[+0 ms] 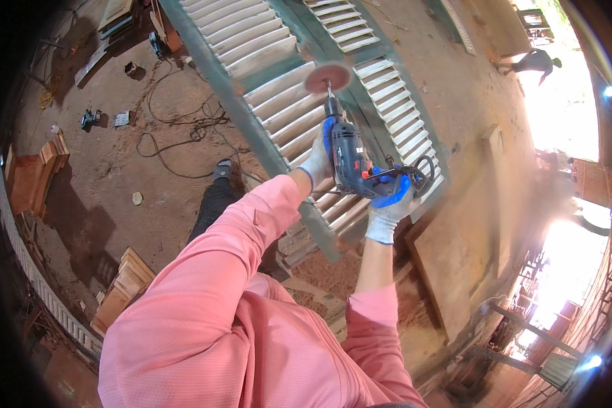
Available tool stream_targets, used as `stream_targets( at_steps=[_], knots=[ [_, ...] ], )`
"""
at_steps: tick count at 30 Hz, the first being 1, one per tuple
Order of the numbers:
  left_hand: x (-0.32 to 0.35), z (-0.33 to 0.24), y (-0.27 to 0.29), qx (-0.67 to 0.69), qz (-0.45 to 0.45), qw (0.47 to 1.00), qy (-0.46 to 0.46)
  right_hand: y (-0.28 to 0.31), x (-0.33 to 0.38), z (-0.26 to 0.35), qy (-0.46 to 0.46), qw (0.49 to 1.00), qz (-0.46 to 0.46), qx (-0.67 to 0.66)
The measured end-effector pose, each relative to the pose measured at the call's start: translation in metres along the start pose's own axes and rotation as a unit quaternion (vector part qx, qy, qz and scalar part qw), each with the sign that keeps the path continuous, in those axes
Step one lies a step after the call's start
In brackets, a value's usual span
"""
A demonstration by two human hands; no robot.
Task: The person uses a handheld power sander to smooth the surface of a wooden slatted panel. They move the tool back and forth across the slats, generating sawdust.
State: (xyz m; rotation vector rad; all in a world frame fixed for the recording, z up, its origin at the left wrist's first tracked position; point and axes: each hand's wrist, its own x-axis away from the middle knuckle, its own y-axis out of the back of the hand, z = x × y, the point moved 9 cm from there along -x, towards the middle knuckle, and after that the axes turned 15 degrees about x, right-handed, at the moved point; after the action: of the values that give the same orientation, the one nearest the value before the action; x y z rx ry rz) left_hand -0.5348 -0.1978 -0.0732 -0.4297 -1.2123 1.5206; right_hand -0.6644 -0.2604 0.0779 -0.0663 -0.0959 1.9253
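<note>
Left hand (317,158) forward around the drill (349,156)

Shutter (289,102): in the middle, in front of the person.
Drill (349,160): over the shutter, between the two hands.
Left hand (317,158): on the left side of the drill, farther out.
Right hand (393,200): at the near end of the drill.
Disc (328,78): on the far end of the drill, over the shutter; can't tell if it touches.
Cord (155,148): on the ground (160,228), left of the shutter.
Shoe (222,169): between the cord and the shutter.
Tool (88,120): left of the cord.
Wood pieces (30,178): farther left.
Board (449,272): right of the right hand.
Other person (536,62): far right.
</note>
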Motion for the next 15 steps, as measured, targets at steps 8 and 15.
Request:
stream_targets(
  at_steps=[8, 15],
  knots=[
    [0.027, -0.005, -0.033, 0.018, -0.008, 0.998, -0.054, -0.021, -0.004, 0.013, 0.005, 0.999, 0.036, 0.036],
    [0.023, -0.009, -0.036, 0.047, 0.07, 0.996, -0.043, -0.073, -0.003, 0.052, 0.033, 0.991, 0.108, 0.077]
  ],
)
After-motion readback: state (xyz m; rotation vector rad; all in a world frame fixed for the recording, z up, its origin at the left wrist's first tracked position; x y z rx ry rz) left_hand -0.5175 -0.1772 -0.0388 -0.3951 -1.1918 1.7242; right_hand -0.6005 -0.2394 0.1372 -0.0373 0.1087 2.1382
